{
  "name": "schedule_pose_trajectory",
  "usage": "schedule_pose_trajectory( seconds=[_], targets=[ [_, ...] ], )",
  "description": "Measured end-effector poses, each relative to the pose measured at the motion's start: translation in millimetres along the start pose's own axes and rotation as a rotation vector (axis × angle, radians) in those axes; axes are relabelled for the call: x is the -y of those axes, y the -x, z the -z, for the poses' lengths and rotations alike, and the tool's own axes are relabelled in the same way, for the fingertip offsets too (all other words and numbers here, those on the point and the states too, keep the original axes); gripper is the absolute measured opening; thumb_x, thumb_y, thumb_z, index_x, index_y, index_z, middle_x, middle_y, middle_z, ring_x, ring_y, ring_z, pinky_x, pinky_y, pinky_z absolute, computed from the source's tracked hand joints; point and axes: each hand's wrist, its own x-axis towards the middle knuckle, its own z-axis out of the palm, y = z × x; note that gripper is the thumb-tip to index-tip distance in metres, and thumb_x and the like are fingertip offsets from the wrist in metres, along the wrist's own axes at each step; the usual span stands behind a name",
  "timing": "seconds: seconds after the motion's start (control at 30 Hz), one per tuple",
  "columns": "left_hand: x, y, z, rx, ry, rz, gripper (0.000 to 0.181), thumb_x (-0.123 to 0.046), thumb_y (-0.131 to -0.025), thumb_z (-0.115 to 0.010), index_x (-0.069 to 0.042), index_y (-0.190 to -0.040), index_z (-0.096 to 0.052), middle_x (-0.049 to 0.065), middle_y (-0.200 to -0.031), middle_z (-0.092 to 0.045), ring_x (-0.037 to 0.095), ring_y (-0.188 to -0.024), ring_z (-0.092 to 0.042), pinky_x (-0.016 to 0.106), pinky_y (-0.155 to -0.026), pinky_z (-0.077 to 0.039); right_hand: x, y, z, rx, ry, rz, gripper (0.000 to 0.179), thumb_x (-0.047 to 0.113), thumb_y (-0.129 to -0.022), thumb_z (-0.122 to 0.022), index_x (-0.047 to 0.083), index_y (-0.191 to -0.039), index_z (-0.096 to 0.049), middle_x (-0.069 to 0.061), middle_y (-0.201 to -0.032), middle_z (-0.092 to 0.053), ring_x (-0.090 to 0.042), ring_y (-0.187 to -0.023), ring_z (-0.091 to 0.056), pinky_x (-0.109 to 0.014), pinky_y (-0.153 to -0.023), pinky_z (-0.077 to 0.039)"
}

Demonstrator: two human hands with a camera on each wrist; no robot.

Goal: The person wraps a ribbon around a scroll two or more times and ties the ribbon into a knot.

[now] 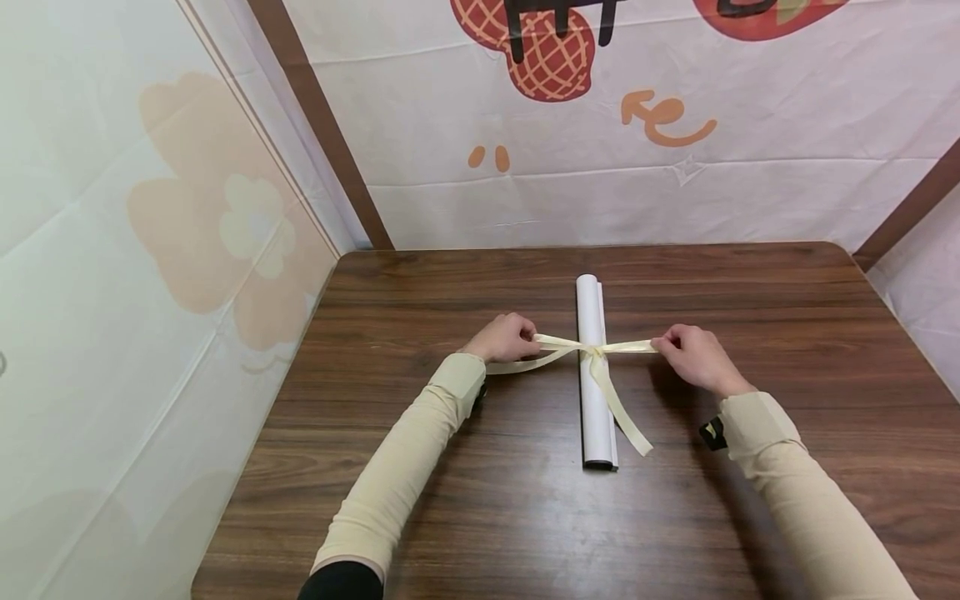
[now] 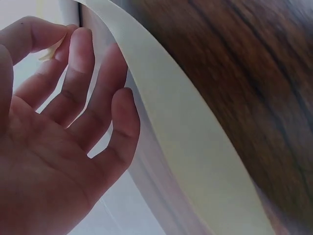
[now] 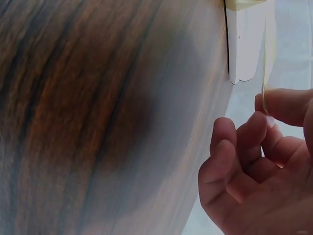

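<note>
A white rolled-up sheet (image 1: 592, 408) lies lengthwise on the table, dark inside at its near end. Around its middle runs a pale yellow ribbon (image 1: 621, 412), knotted on top. My left hand (image 1: 506, 337) pinches one part of the ribbon between thumb and forefinger, left of the roll. On the other side my right hand (image 1: 697, 357) pinches another part, and both stretches look taut. One loose tail hangs toward the near right; another curves left under my left wrist. In the left wrist view that ribbon tail (image 2: 181, 117) passes beside my loosely bent other fingers.
The brown wood-grain table (image 1: 480, 517) has rounded far corners. Behind it hangs a white printed cloth (image 1: 420, 200), with another flower-printed cloth (image 1: 150, 350) along the left side. A small black device (image 1: 713, 433) sits at my right wrist.
</note>
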Motion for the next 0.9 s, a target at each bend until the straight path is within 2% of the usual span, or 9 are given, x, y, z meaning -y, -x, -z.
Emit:
schedule_pose_trajectory(
  seconds=[0.2,0.4,0.53,0.67,0.9],
  targets=[
    [1.1,0.5,1.3,0.025,0.010,-0.005,0.012,-0.020,-0.088,-0.061,-0.013,-0.079,-0.066,-0.007,-0.064,-0.053,0.008,-0.056,-0.046,0.020,-0.056,-0.037,-0.7,0.4,-0.9,-0.016,-0.002,-0.010,0.029,0.026,-0.096,-0.055,0.001,-0.085,-0.064,-0.005,-0.068,-0.057,-0.020,-0.064,-0.049,-0.030,-0.061,-0.037],
    [1.7,-0.3,2.1,0.023,0.031,-0.007,0.012,-0.019,-0.089,-0.061,-0.012,-0.081,-0.065,-0.006,-0.065,-0.054,0.007,-0.056,-0.046,0.020,-0.057,-0.037,-3.6,0.5,-0.9,-0.021,-0.029,-0.031,0.031,0.031,-0.096,-0.055,0.003,-0.086,-0.063,-0.002,-0.067,-0.053,-0.018,-0.063,-0.048,-0.030,-0.060,-0.037],
    [1.3,-0.5,2.2,0.022,0.046,-0.002,0.012,-0.019,-0.089,-0.060,-0.009,-0.093,-0.067,-0.003,-0.073,-0.059,0.007,-0.060,-0.050,0.020,-0.062,-0.040,-5.1,-0.2,-0.7,-0.007,-0.047,-0.053,0.031,0.033,-0.096,-0.055,0.003,-0.088,-0.062,-0.004,-0.069,-0.053,-0.018,-0.063,-0.048,-0.030,-0.059,-0.037],
    [0.4,-0.5,2.3,0.020,0.079,-0.004,0.022,-0.020,-0.090,-0.061,-0.007,-0.107,-0.066,0.001,-0.087,-0.066,0.008,-0.071,-0.058,0.021,-0.072,-0.047,-3.3,-2.2,-1.7,-0.003,-0.056,-0.061,0.033,0.033,-0.097,-0.054,0.001,-0.094,-0.062,-0.008,-0.076,-0.058,-0.020,-0.067,-0.050,-0.029,-0.061,-0.039],
    [1.6,1.4,1.2,0.029,0.118,0.008,0.027,-0.022,-0.091,-0.062,-0.005,-0.113,-0.064,0.004,-0.091,-0.071,0.011,-0.079,-0.065,0.024,-0.077,-0.051,1.4,-2.9,-4.3,-0.004,-0.080,-0.074,0.037,0.035,-0.097,-0.053,0.000,-0.104,-0.061,-0.014,-0.090,-0.062,-0.025,-0.079,-0.055,-0.031,-0.068,-0.041]
  ],
)
